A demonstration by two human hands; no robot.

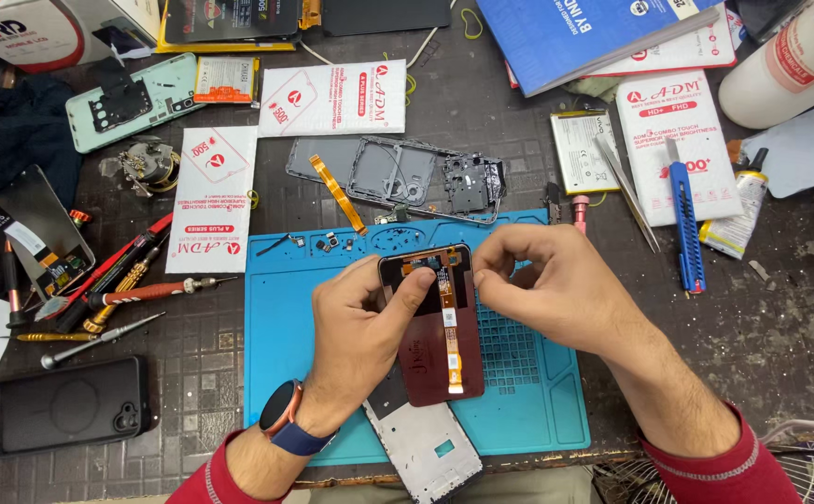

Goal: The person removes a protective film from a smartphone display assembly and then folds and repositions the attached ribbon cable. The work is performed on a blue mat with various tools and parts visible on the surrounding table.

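In the head view, the left hand (360, 322) grips a dark phone screen panel (435, 359) by its left edge, thumb laid across the upper back, fingers curled behind; the panel lies back-side up over the middle of a blue work mat (276, 373), its top edge near the mat's upper rim and its lower end over a white phone frame (426, 448) that juts past the mat's near edge. An orange flex cable (448, 327) runs down the panel's back. The right hand (547, 285) has its fingertips pressed together in a pinch at the panel's top right corner; what they pinch is too small to tell.

The mat's left third lies bare, as does a strip of its grid at the lower right; small parts sit along its top edge. Beyond that edge lies an opened phone chassis (398, 173), close to the mat. Left of the mat, just beside its edge, stands a white flat packet (209, 201); further left a cluster of screwdrivers (113, 294) crowds the bench (790, 327), and a black phone case (66, 406) lies near the front left. To the right, a blue utility knife (685, 229) and tweezers (626, 191) lie well apart from the hands; the bench between them and the right wrist is open.
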